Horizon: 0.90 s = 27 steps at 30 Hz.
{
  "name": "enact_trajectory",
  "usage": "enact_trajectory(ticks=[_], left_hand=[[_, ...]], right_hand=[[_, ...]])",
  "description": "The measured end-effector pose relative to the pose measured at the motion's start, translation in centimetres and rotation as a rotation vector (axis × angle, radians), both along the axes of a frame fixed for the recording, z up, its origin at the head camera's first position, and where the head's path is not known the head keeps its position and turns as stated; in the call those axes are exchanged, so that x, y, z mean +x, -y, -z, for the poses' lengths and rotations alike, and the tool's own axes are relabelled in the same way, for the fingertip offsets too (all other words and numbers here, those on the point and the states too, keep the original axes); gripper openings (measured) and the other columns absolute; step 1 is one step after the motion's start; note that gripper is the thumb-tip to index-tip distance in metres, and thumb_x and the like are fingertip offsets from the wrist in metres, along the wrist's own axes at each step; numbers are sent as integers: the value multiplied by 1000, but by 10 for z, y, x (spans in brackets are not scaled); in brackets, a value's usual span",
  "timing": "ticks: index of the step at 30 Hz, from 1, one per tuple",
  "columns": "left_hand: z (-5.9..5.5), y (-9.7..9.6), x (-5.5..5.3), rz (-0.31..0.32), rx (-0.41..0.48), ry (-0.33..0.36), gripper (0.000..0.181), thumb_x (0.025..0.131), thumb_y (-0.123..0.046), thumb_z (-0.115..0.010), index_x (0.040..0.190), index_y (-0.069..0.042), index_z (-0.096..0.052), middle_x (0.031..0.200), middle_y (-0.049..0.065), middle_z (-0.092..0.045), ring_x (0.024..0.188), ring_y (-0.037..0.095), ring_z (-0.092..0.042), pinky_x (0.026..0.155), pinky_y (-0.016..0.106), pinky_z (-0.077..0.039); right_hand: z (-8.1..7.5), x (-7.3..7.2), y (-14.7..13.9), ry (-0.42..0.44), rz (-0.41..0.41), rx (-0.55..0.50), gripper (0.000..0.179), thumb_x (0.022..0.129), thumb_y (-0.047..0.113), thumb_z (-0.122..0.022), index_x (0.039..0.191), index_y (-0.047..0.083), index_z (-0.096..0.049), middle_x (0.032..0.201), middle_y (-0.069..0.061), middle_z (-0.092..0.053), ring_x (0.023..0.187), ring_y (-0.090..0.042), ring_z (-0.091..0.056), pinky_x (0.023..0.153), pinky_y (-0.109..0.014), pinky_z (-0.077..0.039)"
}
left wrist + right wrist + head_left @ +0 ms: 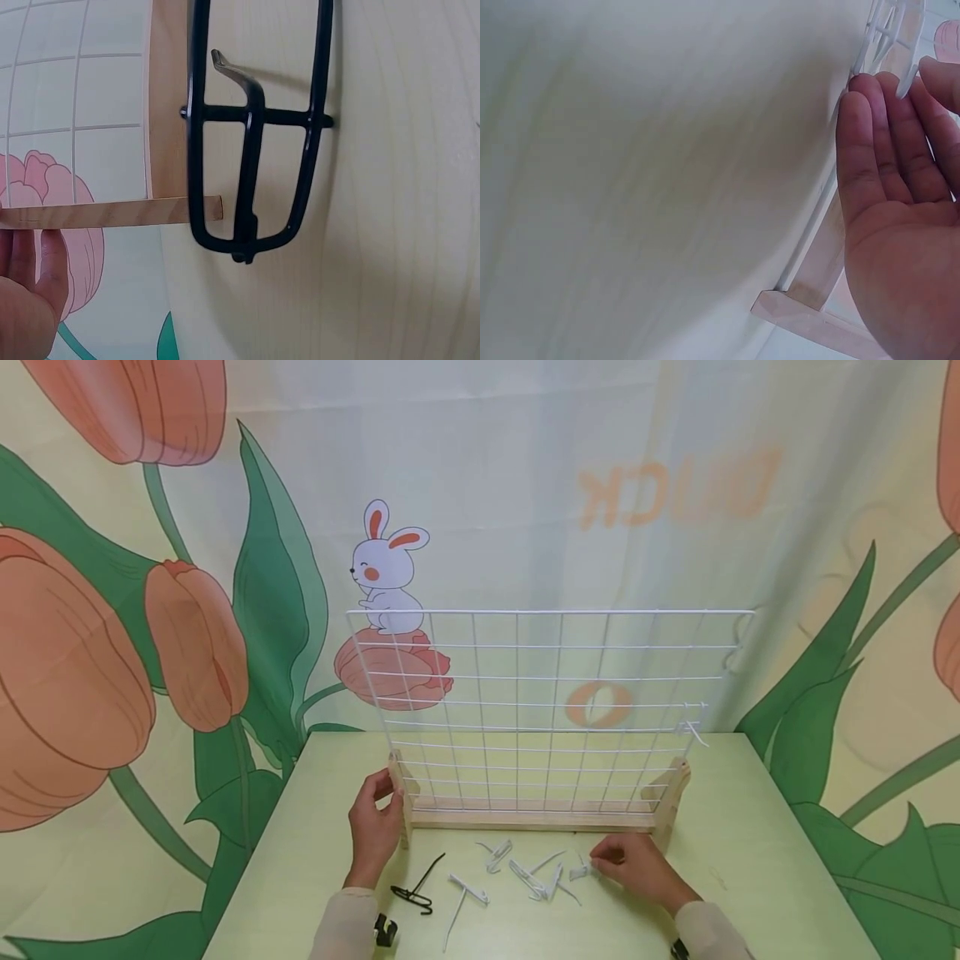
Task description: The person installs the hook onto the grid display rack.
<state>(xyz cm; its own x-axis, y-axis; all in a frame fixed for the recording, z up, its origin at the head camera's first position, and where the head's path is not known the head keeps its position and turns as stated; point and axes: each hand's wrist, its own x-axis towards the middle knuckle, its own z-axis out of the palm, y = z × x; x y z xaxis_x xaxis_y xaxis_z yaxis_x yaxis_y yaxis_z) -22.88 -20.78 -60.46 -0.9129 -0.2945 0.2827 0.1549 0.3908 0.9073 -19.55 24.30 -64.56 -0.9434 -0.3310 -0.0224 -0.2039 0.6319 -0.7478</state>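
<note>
A white wire grid panel (517, 702) stands upright in a wooden stand (532, 818). My left hand (375, 827) grips the stand's left upright; its fingers (49, 262) show against the wooden bar in the left wrist view. My right hand (633, 864) is low before the stand's right end and pinches the end of a white wire hook (579, 870) between thumb and fingers. In the right wrist view that hook (907, 79) reaches the fingertips. Several other white hooks (528, 878) lie to its left. A black wire hook (412, 895) lies nearest my left hand.
One white hook (693, 727) hangs on the grid's right side. The pale table (720, 860) carries the stand and loose hooks. Behind it hangs a curtain (487, 510) printed with tulips and a rabbit.
</note>
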Motion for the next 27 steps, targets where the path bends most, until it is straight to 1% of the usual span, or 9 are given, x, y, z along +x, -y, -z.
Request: enact_trajectory(ticks=[4, 8, 17, 27], left_hand=[[2, 1, -2, -9, -15, -20, 35, 102, -9, -69, 136, -15, -64, 125, 7, -70, 118, 24, -68, 94, 41, -63], [4, 1, -3, -9, -23, -39, 34, 102, -8, -69, 135, -14, -65, 125, 8, -71, 118, 25, -68, 93, 41, -64], [3, 1, -2, 8, -7, -42, 34, 102, -9, -69, 136, -15, -64, 125, 9, -70, 119, 27, -68, 93, 46, -63], [2, -1, 0, -7, -10, -51, 34, 102, -8, -68, 136, -13, -64, 125, 11, -70, 118, 27, -68, 94, 46, -63]], right_hand=[[2, 2, 0, 30, 15, 2, 7, 95, 18, -79, 100, 14, -81, 93, 7, -78, 84, -4, -69, 75, -21, -58], [4, 5, 0, 54, 30, 15, 7, 95, 20, -80, 100, 16, -81, 95, 8, -78, 85, -5, -69, 76, -21, -58], [7, 15, -2, 6, 13, 6, 6, 94, 22, -81, 99, 18, -80, 93, 9, -78, 83, 0, -69, 75, -21, -58], [8, 29, 1, 30, 31, -26, 10, 94, 21, -81, 100, 13, -81, 93, 7, -79, 80, 0, -69, 73, -20, -58]])
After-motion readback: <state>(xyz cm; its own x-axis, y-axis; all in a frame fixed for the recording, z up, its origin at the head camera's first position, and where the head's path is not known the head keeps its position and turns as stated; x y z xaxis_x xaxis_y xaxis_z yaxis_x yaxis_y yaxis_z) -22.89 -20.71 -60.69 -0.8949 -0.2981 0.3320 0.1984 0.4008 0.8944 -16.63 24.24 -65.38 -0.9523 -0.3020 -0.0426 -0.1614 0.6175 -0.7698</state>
